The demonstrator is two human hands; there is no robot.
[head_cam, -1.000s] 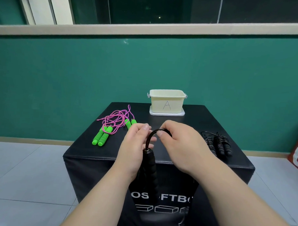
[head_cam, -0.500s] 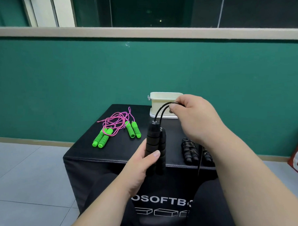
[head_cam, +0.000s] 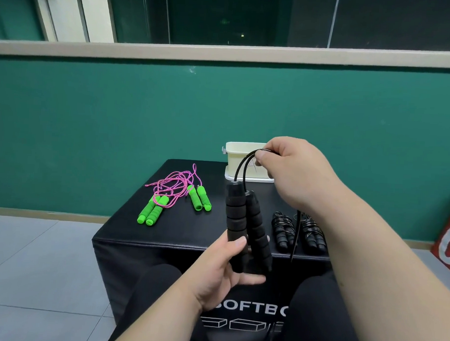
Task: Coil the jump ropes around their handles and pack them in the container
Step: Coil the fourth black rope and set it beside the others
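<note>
My left hand (head_cam: 223, 269) grips the lower ends of two black foam handles (head_cam: 245, 222), held upright side by side in front of the black box (head_cam: 128, 233). My right hand (head_cam: 293, 170) pinches the black rope (head_cam: 242, 166) just above the handles, and the rope hangs down behind my right wrist. The cream container (head_cam: 238, 155), marked A, stands at the back of the box, partly hidden by my right hand. Two black jump ropes (head_cam: 298, 233) lie coiled round their handles on the right. Two green-handled ropes (head_cam: 176, 196) with pink cord lie uncoiled on the left.
The box stands on a grey tiled floor (head_cam: 34, 260) against a green wall. My knees in dark trousers (head_cam: 315, 316) press against its front. A red object (head_cam: 447, 244) leans at the far right edge.
My hands have risen from the box's front edge. The left hand slid down to the handles' lower ends, and the right hand drew the rope up and to the right.
</note>
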